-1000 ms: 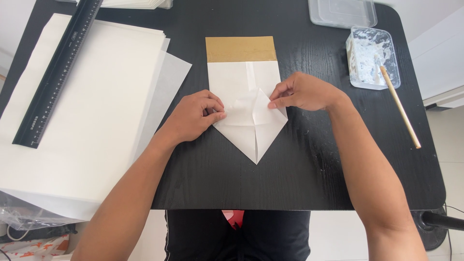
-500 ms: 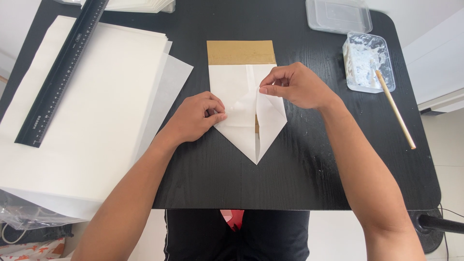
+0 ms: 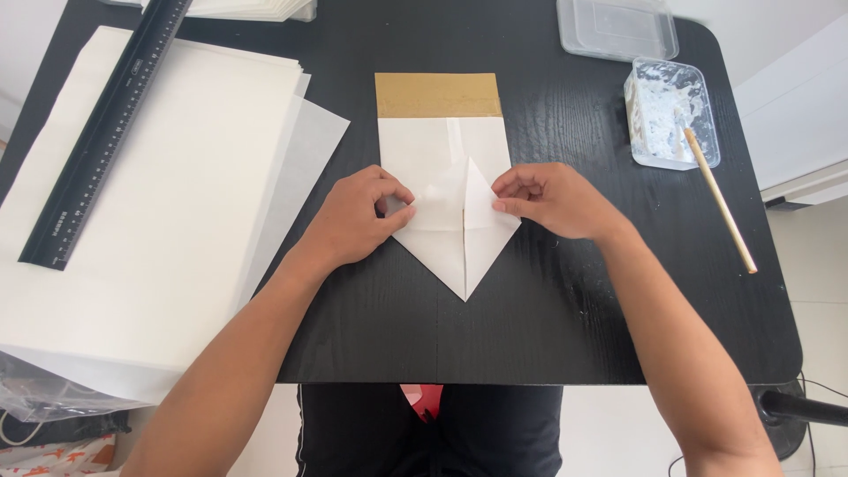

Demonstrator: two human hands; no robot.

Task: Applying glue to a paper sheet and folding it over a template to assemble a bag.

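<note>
Table point(image 3: 548, 336): black, wood-grained, filling most of the view.
Paper stack point(image 3: 168, 221): big pile of white sheets on the left side, loose sheet poking out at its right edge.
Ruler point(image 3: 106, 132): long, black, lying slantwise across the stack.
Folded sheet point(image 3: 446, 177): centre of the table, flat, white with a brown band along the far edge, near end folded in to a point aimed at the body.
Handling: looks light, thin and limp; likely to crease sharply and slide on the smooth top, so best pinned flat and taken at the flap edges near the centre seam.
Tubs: clear empty tub point(image 3: 617, 26) at the far edge; smaller tub point(image 3: 671, 110) with white paste to the right, well apart from the sheet.
Stick point(image 3: 720, 199): thin wooden one, leaning out of the paste tub.
Left hand point(image 3: 358, 216): fingers curled, tips pressing the left flap down, nothing gripped.
Right hand point(image 3: 552, 199): fingertips narrowly pinched on the right flap's edge.
</note>
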